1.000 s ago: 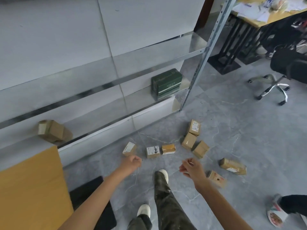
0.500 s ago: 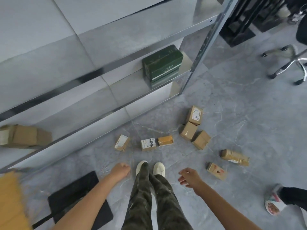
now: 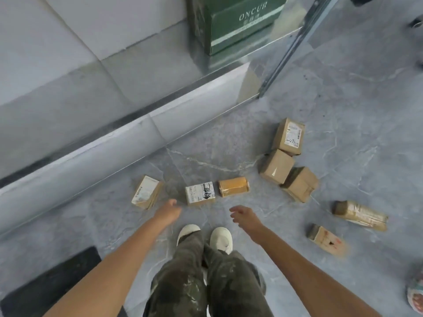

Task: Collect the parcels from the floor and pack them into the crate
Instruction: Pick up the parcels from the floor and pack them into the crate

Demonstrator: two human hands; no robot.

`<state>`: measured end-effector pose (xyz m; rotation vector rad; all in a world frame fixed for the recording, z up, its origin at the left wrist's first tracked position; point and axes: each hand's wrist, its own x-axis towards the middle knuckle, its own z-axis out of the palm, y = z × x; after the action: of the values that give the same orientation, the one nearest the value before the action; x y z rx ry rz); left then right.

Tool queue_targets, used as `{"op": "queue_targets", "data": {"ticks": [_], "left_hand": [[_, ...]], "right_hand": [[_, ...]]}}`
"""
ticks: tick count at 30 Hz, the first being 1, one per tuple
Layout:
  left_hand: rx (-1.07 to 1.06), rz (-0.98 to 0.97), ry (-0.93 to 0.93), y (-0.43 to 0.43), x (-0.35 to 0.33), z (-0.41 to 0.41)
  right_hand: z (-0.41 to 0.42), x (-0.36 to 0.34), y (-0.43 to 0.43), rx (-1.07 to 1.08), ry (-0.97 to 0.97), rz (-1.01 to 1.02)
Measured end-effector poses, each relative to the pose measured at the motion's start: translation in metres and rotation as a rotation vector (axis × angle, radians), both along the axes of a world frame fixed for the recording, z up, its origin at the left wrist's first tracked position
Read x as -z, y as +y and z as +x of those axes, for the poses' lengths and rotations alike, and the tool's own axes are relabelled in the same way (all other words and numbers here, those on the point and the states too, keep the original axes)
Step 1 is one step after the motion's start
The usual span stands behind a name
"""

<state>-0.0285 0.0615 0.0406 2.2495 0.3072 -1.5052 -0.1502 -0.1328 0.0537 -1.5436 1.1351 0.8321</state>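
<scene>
Several small cardboard parcels lie scattered on the grey floor. A white-labelled parcel [image 3: 200,193] sits straight ahead, with a yellow-taped parcel [image 3: 233,186] to its right and a tilted parcel [image 3: 146,192] to its left. Three brown parcels [image 3: 288,161] cluster at the right, and a long taped parcel [image 3: 360,215] and a flat parcel [image 3: 327,240] lie further right. My left hand [image 3: 168,211] reaches down just short of the white-labelled parcel, fingers loosely curled, empty. My right hand [image 3: 246,217] is empty with fingers apart, below the yellow-taped parcel. No crate is in sight.
A metal shelf rack [image 3: 283,53] stands ahead with a green box [image 3: 238,21] on its low shelf. A black mat [image 3: 48,287] lies at the lower left. My two shoes [image 3: 206,236] stand between my arms. Another person's shoe [image 3: 415,296] shows at the right edge.
My view has dropped closer to the floor and parcels. Both hands have moved forward and down toward the middle parcels, and the right hand's fingers have spread.
</scene>
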Motion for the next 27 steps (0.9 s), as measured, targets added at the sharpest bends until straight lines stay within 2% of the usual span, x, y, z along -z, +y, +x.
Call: {"op": "queue_targets", "data": {"ticks": [3, 7, 10, 12, 14, 18, 22, 25, 27], "left_hand": [[0.046, -0.028, 0.004, -0.002, 0.105, 0.017], [0.17, -0.08, 0.126, -0.008, 0.212, 0.033], [0.128, -0.133, 0.214, -0.02, 0.254, 0.034], [0.036, -0.139, 0.2, -0.03, 0.255, 0.033], [-0.019, -0.149, 0.103, -0.033, 0.232, 0.034], [-0.014, -0.238, -0.086, -0.043, 0.132, 0.046], [-0.123, -0.454, -0.145, -0.075, -0.012, 0.054], [-0.016, -0.522, -0.363, -0.096, -0.12, 0.061], [0.05, -0.537, -0.489, -0.107, -0.185, 0.066]], "right_hand": [[0.03, 0.099, -0.004, -0.146, -0.016, 0.018], [0.054, 0.201, -0.007, -0.26, -0.045, 0.225], [0.064, 0.241, -0.001, -0.272, -0.077, 0.361], [0.066, 0.243, -0.001, -0.204, -0.03, 0.385], [0.061, 0.227, -0.003, -0.091, 0.01, 0.377], [0.053, 0.144, -0.014, 0.228, -0.082, 0.301], [0.055, 0.014, -0.02, 0.468, -0.274, 0.226], [0.058, -0.092, -0.027, 0.612, -0.427, 0.14], [0.06, -0.162, -0.03, 0.628, -0.502, 0.124]]}}
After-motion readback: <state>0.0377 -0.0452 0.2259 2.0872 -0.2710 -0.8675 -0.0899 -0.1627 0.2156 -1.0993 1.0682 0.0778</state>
